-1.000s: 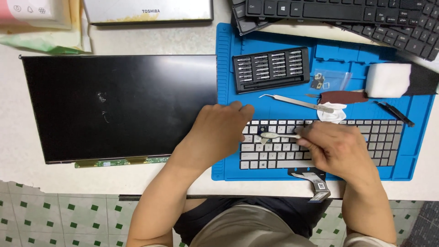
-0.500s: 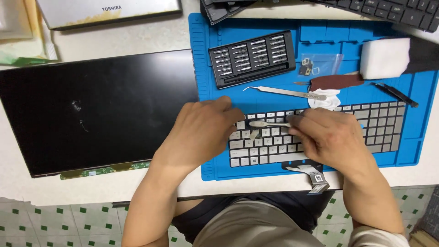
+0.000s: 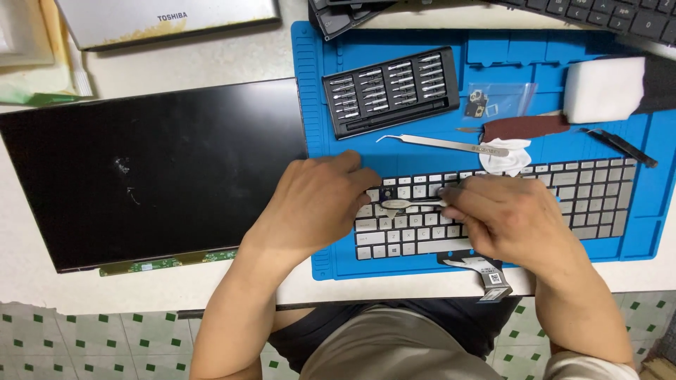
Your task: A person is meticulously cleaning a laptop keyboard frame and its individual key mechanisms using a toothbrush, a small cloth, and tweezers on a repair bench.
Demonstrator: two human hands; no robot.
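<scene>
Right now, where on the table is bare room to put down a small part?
Bare white tabletop lies between the silver laptop lid and the black screen panel. Bare blue mat shows below the black screwdriver-bit case. Around the silver keyboard it is crowded: both hands, tweezers.

Two hands [image 3: 317, 207], one silver keyboard [image 3: 584, 193], one screen panel [image 3: 155, 169], one bit set [image 3: 391, 91], two tweezers [image 3: 443, 145], one sponge [image 3: 604, 89].

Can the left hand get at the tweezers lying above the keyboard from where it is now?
Probably yes. The tweezers lie bare on the blue mat, just beyond the left hand, with nothing on top of them. That hand rests on the keyboard and seems to hold nothing.
</scene>
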